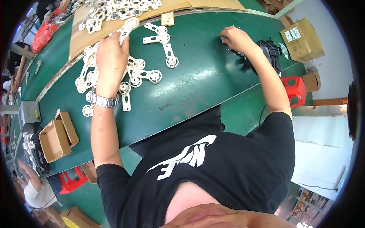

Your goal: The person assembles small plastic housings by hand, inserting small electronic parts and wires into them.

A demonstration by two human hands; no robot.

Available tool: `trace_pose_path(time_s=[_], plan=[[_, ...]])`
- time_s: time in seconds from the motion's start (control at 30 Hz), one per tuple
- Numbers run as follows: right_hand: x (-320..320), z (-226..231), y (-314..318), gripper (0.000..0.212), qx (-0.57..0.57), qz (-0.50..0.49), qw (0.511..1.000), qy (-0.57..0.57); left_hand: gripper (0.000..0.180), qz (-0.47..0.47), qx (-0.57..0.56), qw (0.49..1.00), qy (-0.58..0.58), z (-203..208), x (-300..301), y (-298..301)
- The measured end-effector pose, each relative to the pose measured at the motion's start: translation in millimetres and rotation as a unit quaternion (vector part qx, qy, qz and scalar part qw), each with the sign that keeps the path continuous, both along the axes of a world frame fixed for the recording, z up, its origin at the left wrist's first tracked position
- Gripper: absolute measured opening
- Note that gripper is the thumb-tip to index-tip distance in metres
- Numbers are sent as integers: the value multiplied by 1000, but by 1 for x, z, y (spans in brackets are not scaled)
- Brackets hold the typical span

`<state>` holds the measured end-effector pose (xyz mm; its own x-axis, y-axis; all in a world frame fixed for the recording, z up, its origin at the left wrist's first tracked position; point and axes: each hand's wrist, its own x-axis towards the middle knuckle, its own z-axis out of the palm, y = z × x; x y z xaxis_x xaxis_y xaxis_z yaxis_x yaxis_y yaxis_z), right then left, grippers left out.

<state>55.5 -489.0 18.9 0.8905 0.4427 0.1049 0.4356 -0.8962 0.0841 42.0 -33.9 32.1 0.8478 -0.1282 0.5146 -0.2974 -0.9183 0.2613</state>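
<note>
My left hand [110, 55], with a metal-banded watch on the wrist, is closed on a cream-white plastic part [130, 26] with a round ring at one end and a flat arm. Beneath and around that hand lie several like parts in a loose heap [137, 78], and a few more [171, 57] sit apart to its right. At the right of the green table [190, 83], my right hand [236, 40] pinches a small dark piece [223, 38]. Small white bits lie near its fingers. What the right palm covers is hidden.
A cardboard sheet [85, 36] at the far side bears a pile of white parts [118, 11]. Black items [270, 51] lie right of my right forearm, near a cardboard box [302, 40]. Open small boxes [57, 138] stand at left. Red stools [294, 91] stand beside the table; other people work at far left.
</note>
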Motion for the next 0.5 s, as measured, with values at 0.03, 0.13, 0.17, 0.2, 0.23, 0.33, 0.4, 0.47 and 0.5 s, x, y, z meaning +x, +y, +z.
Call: trace_pose_path(time_s=[0.03,0.13,0.17,0.2,0.23,0.33,0.4,0.47,0.5], plan=[[0,7,3,21,11,-26,1000,-11,30,-33,-12,999,-31,0,0,-1],[1,52,37,21,98,-35,993,-62,27,-76,14,995,-55,14,-6,-1],[0,62,47,24,173,-9,981,-88,26,-90,13,993,-68,18,-8,-2],[-2,74,64,24,179,-3,980,-91,25,-101,15,991,-81,23,-11,-2],[-7,87,81,23,226,-2,970,-91,25,-102,17,992,-78,27,-14,-3],[-13,108,111,21,313,13,945,-97,28,-117,22,986,-118,28,-14,-2],[-16,119,124,22,315,40,946,-60,28,-110,27,987,-118,27,-14,-2],[-17,127,126,21,293,24,955,-38,29,-112,27,987,-116,28,-11,-4],[-18,128,126,21,268,9,963,-13,29,-110,26,988,-107,29,-10,-5]])
